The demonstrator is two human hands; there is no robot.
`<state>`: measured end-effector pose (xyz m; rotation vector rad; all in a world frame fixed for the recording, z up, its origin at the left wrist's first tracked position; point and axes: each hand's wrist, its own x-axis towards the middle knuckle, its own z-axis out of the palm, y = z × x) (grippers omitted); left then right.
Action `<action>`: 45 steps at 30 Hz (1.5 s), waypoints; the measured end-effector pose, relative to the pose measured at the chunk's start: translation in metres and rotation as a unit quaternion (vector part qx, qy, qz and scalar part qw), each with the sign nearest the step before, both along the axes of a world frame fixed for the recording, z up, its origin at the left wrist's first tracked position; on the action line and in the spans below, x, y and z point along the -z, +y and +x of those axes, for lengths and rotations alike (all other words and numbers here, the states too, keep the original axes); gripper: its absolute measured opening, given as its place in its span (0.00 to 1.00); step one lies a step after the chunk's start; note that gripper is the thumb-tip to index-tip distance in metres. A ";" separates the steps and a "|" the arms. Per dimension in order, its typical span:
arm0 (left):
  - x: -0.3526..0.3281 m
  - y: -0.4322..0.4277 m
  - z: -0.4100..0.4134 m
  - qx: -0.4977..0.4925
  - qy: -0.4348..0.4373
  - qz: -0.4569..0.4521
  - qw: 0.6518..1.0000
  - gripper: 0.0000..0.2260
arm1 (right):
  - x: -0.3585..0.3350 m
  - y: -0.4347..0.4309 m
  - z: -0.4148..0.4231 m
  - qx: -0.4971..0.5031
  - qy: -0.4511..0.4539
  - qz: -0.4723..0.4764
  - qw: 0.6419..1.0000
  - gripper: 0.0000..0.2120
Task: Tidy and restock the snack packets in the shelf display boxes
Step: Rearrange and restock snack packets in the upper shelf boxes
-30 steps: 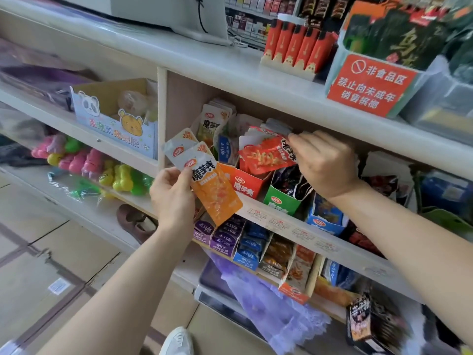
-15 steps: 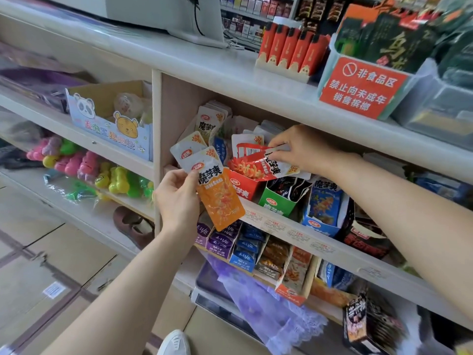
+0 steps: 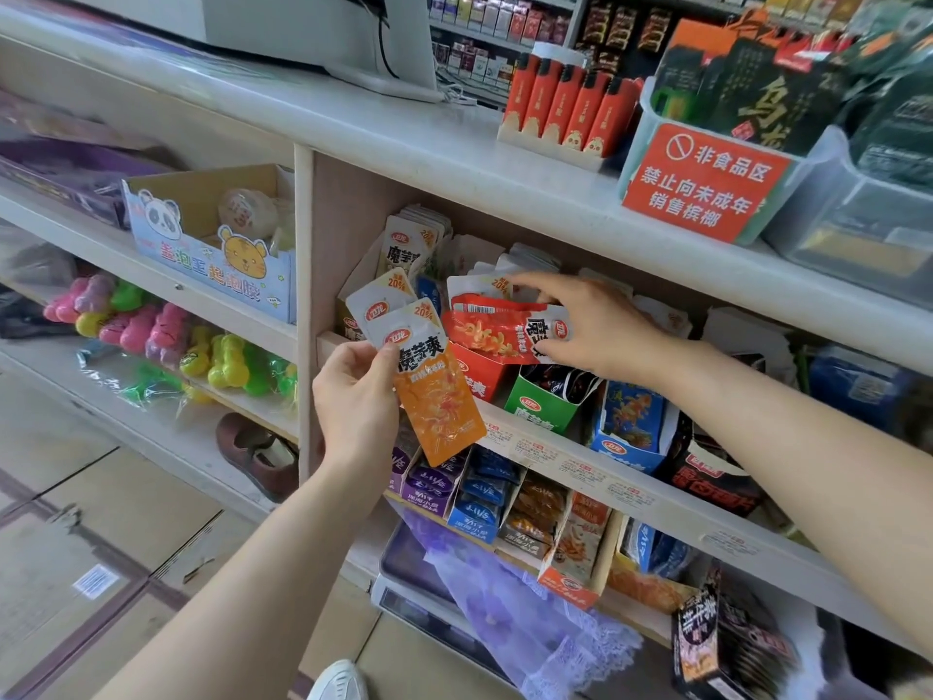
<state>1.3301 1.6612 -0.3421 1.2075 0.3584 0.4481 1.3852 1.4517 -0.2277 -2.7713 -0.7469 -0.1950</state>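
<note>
My left hand (image 3: 356, 401) grips a few orange snack packets (image 3: 434, 396) fanned upright in front of the shelf's left end. My right hand (image 3: 590, 325) holds red snack packets (image 3: 497, 330) lying sideways just above the red display box (image 3: 479, 376). To the right of that box stand a green display box (image 3: 537, 409) and a blue display box (image 3: 631, 431), both with packets in them. More white-topped packets (image 3: 411, 245) stand at the back of the shelf.
The shelf edge (image 3: 580, 462) carries price labels. Below it sit purple, blue and orange snack boxes (image 3: 484, 502). A panda-printed carton (image 3: 212, 250) and colourful toys (image 3: 166, 336) fill the left bay. Above, an orange sign (image 3: 704, 186) fronts a plastic bin.
My right hand has drawn the red packets left and outward, turning them sideways over the red box. My left hand with the orange packets has stayed nearly in place.
</note>
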 end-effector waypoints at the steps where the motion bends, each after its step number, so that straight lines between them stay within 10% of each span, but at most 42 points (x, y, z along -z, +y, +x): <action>1: -0.001 0.000 -0.001 -0.003 0.001 -0.001 1.000 0.08 | -0.001 -0.001 -0.001 0.003 -0.018 0.002 1.000 0.26; 8: -0.001 0.011 0.002 -0.066 0.014 0.000 0.998 0.07 | -0.010 0.010 -0.001 -0.044 -0.106 -0.111 0.987 0.14; 14: 0.000 0.021 0.001 -0.074 0.005 -0.015 0.997 0.07 | -0.015 0.050 0.011 0.084 0.035 0.013 0.996 0.08; 23: -0.002 0.025 0.000 -0.077 0.005 -0.021 0.997 0.07 | -0.019 0.069 0.014 0.083 0.017 -0.122 0.989 0.04; 26: -0.005 0.023 -0.001 -0.071 0.014 -0.025 0.997 0.06 | -0.009 0.065 0.021 -0.010 -0.065 -0.201 0.977 0.11; 35: -0.009 0.014 -0.001 -0.060 0.013 -0.027 0.998 0.07 | 0.017 0.026 0.034 -0.048 -0.142 -0.016 0.989 0.23; 45: -0.001 0.033 0.006 -0.155 0.029 -0.024 0.987 0.08 | 0.022 0.072 0.028 -0.131 -0.259 -0.323 0.901 0.36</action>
